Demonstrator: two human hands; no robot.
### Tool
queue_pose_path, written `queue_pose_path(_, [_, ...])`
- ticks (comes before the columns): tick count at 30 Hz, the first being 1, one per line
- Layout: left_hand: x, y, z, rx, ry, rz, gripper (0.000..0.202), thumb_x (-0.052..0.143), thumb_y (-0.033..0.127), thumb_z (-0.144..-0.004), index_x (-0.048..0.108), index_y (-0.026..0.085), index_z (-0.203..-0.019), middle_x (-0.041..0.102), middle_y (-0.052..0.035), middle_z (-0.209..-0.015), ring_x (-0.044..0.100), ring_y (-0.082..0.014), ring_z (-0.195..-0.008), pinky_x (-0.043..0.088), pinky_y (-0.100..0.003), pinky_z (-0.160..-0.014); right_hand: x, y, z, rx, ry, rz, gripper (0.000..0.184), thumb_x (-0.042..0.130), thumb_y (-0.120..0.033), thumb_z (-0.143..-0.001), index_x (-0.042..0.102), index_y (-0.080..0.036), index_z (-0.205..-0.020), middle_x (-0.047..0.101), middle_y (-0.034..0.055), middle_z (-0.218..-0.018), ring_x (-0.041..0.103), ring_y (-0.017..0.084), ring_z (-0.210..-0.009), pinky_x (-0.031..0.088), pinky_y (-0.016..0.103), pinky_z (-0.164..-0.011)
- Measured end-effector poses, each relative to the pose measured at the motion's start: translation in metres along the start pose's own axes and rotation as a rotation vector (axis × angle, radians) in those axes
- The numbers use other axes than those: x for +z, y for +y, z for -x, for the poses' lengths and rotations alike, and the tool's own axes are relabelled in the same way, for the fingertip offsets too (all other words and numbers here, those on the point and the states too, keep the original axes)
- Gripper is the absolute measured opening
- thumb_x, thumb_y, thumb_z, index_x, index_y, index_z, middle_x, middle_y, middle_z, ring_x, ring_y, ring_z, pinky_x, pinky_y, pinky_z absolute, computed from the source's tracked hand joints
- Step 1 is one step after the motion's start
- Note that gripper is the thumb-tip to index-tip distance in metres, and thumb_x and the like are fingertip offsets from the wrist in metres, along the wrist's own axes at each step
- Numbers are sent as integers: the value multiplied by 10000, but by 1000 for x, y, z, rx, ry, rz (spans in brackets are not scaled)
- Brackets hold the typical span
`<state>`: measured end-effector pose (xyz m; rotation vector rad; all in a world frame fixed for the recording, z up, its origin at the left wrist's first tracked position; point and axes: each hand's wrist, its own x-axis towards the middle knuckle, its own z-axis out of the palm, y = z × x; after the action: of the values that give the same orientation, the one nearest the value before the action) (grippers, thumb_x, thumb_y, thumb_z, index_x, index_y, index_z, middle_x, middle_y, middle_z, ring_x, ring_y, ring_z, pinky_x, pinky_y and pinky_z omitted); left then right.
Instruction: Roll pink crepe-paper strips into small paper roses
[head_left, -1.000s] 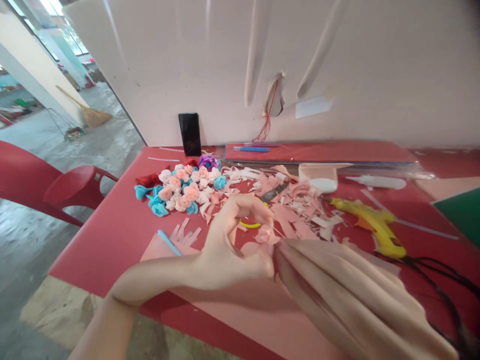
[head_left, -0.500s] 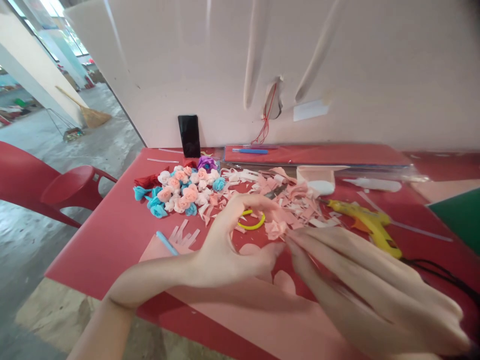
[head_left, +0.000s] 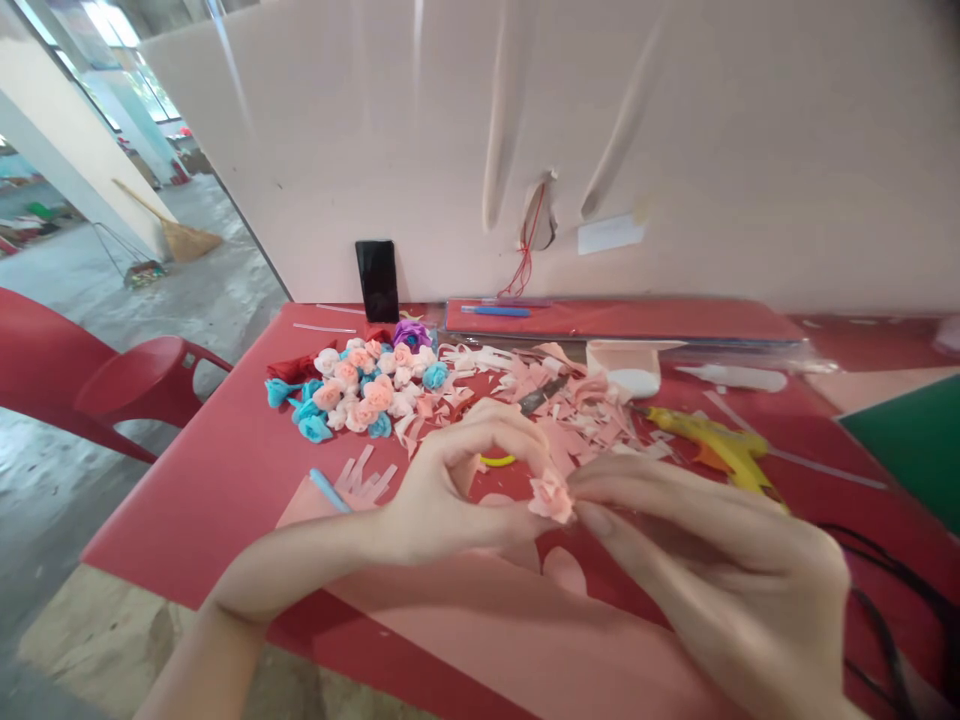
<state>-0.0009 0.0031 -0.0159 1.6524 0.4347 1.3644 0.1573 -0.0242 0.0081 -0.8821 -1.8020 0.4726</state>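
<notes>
Peach-pink paper: 1 ruffled paper rose [head_left: 551, 497], held above the red tabletop [head_left: 195, 480], between 2 bare hands.

Right hand [head_left: 705, 560]: thumb and fingertips closed in a pinch on the right side of the rose, by its base. Left hand [head_left: 450, 490]: thumb and forefinger curved in a C about the opposite side; from my remote seat I could not tell whether their tips pressed on the petals or merely lay against them.

Handling, as I judged it: almost weightless, thin and soft at the rim, dry enough not to slip, quick to crease and perhaps to tear. Best hold, in my estimate: the gathered base, where the layers should have been stiffest; a light pinch, outer petals spared.

Nearby, as I logged it: 1 flat pink paper sheet [head_left: 480, 620]; loose rounded petal pieces [head_left: 564, 572], just below the hands; a cluster of paper roses [head_left: 361, 410] in peach, white and blue; a heap of offcuts [head_left: 589, 430]; scissors [head_left: 544, 397], partly hidden; 1 yellow glue gun [head_left: 716, 440], right of the heap.
</notes>
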Motion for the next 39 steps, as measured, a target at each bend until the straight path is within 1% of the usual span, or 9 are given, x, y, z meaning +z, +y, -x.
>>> queue_pose_path(3, [1, 0, 0, 9, 13, 36, 145, 690, 109, -698, 568, 187, -708, 559, 5, -702, 529, -123, -757, 479, -274, -726, 0, 0, -4, 93, -24, -94, 130, 646, -142, -755, 648, -248, -679, 683, -56, -614, 625, 93, -509, 531, 142, -483])
queue_pose_path(7, [0, -1, -3, 61, 21, -32, 149, 700, 122, -694, 566, 188, -686, 562, 15, -670, 526, -115, -718, 470, -278, -719, 1, 4, -3, 181, -52, -168, 96, 665, -183, -747, 674, -238, -669, 693, -31, -595, 628, 115, -474, 528, 154, -433])
queue_pose_path(13, [-4, 3, -8, 141, 18, -226, 145, 681, 105, -661, 559, 182, -641, 593, 13, -630, 489, -110, -638, 439, -276, -639, -1, 10, -8, 123, -134, -243, 120, 654, -160, -758, 709, -265, -737, 726, -26, -671, 672, 117, -545, 562, 140, -500])
queue_pose_path(19, [-4, 13, -9, 127, -1, -362, 151, 635, 91, -630, 529, 196, -607, 559, 26, -574, 480, -125, -625, 442, -331, -696, -4, 12, -16, 128, -279, -319, 96, 666, -255, -776, 729, -251, -703, 727, 3, -664, 690, 140, -590, 570, 167, -553])
queue_pose_path(26, [-9, 22, -10, 149, -146, -494, 177, 613, 54, -625, 520, 204, -639, 510, 28, -601, 474, -136, -708, 441, -323, -751, -2, 23, -9, 246, -440, -495, 99, 667, -306, -781, 743, -244, -769, 682, 2, -649, 633, 117, -568, 518, 180, -532])
queue_pose_path(30, [-13, 28, -9, 189, -269, -584, 155, 620, 98, -648, 518, 213, -666, 509, 18, -639, 468, -150, -753, 431, -333, -785, 0, 21, -11, 174, -471, -514, 135, 660, -296, -788, 741, -240, -696, 648, -5, -568, 594, 92, -489, 479, 157, -463])
queue_pose_path(32, [-15, 30, -8, 182, -285, -612, 153, 617, 114, -646, 523, 218, -708, 524, 17, -675, 473, -152, -767, 434, -336, -799, -1, 18, -14, 91, -458, -490, 157, 633, -288, -811, 743, -230, -715, 659, 8, -581, 612, 99, -501, 488, 158, -467])
queue_pose_path(36, [-15, 27, -9, 235, -182, -598, 260, 638, 163, -645, 542, 218, -880, 586, -3, -780, 507, -156, -773, 457, -331, -764, -5, 16, -15, -65, -354, -460, 144, 605, -217, -833, 739, -253, -872, 687, 16, -648, 642, 116, -559, 527, 188, -526])
queue_pose_path(39, [-14, 25, -10, 354, -112, -598, 237, 676, 194, -682, 533, 191, -872, 599, 1, -747, 525, -128, -688, 465, -319, -718, -7, 23, -11, -115, -276, -476, 196, 603, -176, -831, 725, -278, -946, 705, 9, -714, 652, 114, -603, 544, 201, -570])
